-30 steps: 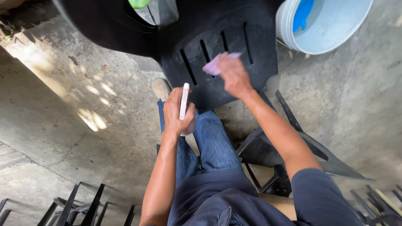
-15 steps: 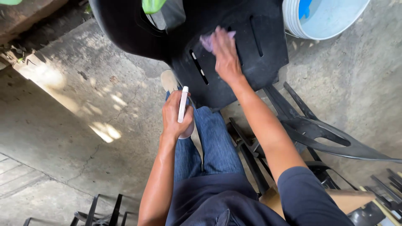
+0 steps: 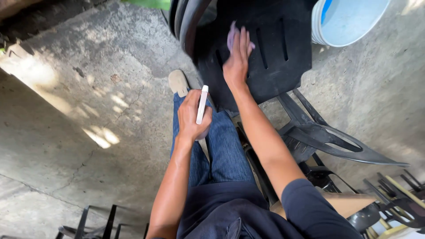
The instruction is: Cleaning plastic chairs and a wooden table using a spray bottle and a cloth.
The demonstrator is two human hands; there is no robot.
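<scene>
Black plastic chair [image 3: 274, 57] at 12 o'clock, seat tilted toward the person. White bucket [image 3: 349, 22] at 1 o'clock, on concrete. Right hand [image 3: 237, 59] flat on the seat, fingers extended, pressing a purple cloth [image 3: 232, 36]. Left hand [image 3: 192, 117], near centre, fingers wrapped around a white stick-shaped object [image 3: 202, 105].

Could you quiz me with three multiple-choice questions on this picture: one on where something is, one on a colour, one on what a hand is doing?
1. Where is the pale blue bucket?
A. top right
B. bottom left
C. on the lap

2. What colour is the cloth?
A. red
B. purple
C. yellow

3. What is the left hand doing?
A. hanging empty
B. pressing the chair
C. holding a white stick-shaped thing

Answers: 1 A, beside the black chair. 2 B, under the right hand. 3 C, fingers wrap it.
</scene>
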